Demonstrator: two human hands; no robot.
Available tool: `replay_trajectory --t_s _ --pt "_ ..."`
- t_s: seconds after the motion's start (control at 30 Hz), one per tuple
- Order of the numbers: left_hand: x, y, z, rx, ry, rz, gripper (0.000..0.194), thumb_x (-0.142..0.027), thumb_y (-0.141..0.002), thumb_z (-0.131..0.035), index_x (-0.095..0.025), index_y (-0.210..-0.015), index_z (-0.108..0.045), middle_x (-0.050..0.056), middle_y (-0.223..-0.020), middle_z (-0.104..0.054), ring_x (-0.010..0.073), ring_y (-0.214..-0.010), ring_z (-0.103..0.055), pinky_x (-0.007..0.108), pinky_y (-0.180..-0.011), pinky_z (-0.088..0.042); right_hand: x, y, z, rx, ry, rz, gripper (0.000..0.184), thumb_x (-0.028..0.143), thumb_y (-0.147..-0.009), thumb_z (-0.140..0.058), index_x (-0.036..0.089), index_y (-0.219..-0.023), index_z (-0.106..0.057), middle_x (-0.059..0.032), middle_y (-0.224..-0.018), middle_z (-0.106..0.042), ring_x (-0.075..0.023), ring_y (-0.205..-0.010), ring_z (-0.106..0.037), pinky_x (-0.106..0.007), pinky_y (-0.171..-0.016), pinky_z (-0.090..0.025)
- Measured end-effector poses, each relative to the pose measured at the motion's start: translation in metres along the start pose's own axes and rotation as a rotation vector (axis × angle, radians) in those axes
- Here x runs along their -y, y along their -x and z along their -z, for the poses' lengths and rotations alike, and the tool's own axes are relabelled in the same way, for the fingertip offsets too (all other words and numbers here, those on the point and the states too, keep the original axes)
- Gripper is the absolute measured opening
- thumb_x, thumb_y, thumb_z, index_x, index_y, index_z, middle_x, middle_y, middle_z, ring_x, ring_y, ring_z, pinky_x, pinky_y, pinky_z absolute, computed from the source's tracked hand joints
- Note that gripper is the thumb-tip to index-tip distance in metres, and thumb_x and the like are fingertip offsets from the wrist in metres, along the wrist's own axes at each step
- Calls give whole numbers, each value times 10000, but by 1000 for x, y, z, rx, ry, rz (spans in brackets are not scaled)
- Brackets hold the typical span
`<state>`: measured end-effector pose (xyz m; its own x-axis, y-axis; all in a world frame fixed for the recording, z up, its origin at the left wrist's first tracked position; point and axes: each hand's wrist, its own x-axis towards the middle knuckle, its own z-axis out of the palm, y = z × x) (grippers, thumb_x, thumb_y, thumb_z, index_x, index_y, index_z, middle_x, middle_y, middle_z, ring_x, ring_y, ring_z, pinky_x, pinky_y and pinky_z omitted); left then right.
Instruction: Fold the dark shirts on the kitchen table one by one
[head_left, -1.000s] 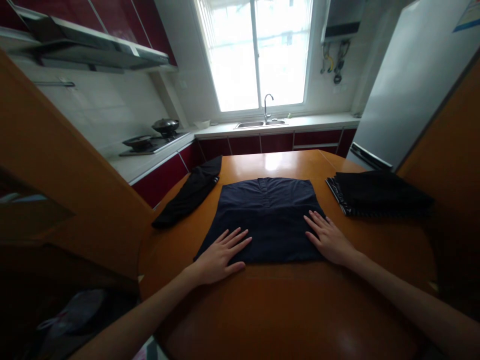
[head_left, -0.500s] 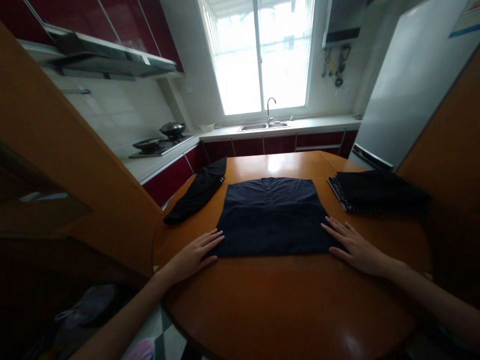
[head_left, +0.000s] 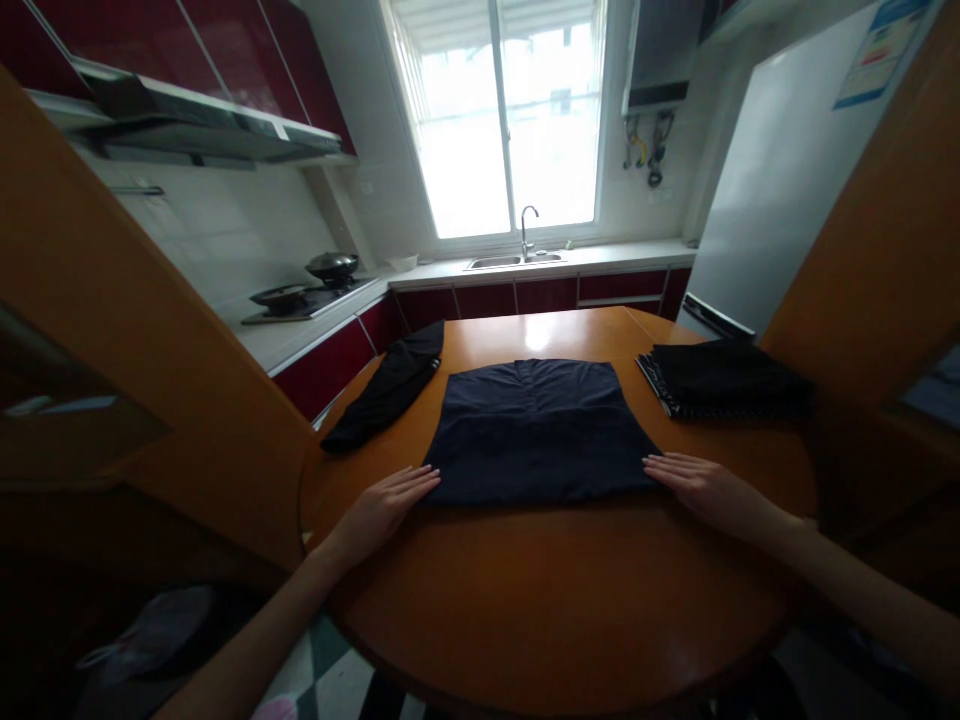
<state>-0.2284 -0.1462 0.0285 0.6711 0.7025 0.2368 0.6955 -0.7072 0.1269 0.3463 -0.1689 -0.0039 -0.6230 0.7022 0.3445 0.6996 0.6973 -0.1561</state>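
Observation:
A folded dark blue garment (head_left: 536,430) lies flat on the wooden table (head_left: 555,600), with creases around a middle seam near its far edge. My left hand (head_left: 386,505) pinches the near left corner, fingers pressed together and the thumb out of sight. At the near right corner my right hand (head_left: 697,485) holds the cloth in the same way, its thumb also hidden. Farther left rests a narrow black folded garment (head_left: 390,385). A stack of black folded clothes (head_left: 727,380) sits on the right side of the table.
Beyond the table runs a white counter with a sink (head_left: 517,261) under a window. Pans (head_left: 330,266) stand on the stove at the left. A refrigerator (head_left: 787,190) is at the right, and wooden frames border both sides.
Both hands have gone from lying flat at the garment's sides to fingers closed on its near corners, thumbs now tucked from sight. The camera view has turned slightly to the right.

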Motion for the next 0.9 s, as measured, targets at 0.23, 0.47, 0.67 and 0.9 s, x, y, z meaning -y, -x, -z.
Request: replay_trajectory --t_s 0.23,0.47,0.67,0.9 --pt "-18 34 23 197 109 24 514 -194 -985 -443 -397 -1456 -468 -20 -1466 -525 219 -1389 -457 469 -1159 -378 46 37 22 161 -125 -43 553 112 -895 -472 318 -1398 -571 -12 -1432 -564 -214 -1346 -507 -455 -1174 -382" --pt "-1 -24 45 102 359 170 450 -445 -955 -553 -304 -1380 -595 47 -1390 -613 273 -1274 -581 416 -1094 -447 13 -15 45 -11 -307 -261 344 350 -951 -507 245 -1197 -723 -76 -1271 -689 -282 -1220 -612 -441 -1070 -469" --pt "42 -121 -5 -46 445 350 574 -652 -827 -589 -162 -1084 -739 101 -1021 -747 251 -914 -681 360 -853 -537 -49 -96 -2 -72 -461 -446 320 425 -859 -593 181 -974 -765 -89 -996 -765 -267 -905 -701 -375 -826 -545" --pt "55 -130 -32 48 495 232 424 -551 -905 -555 -172 -959 -736 58 -921 -724 204 -865 -651 293 -803 -494 -54 -106 -22 44 -445 -399 321 459 -867 -606 174 -905 -749 -70 -873 -736 -219 -800 -660 -319 -731 -494"
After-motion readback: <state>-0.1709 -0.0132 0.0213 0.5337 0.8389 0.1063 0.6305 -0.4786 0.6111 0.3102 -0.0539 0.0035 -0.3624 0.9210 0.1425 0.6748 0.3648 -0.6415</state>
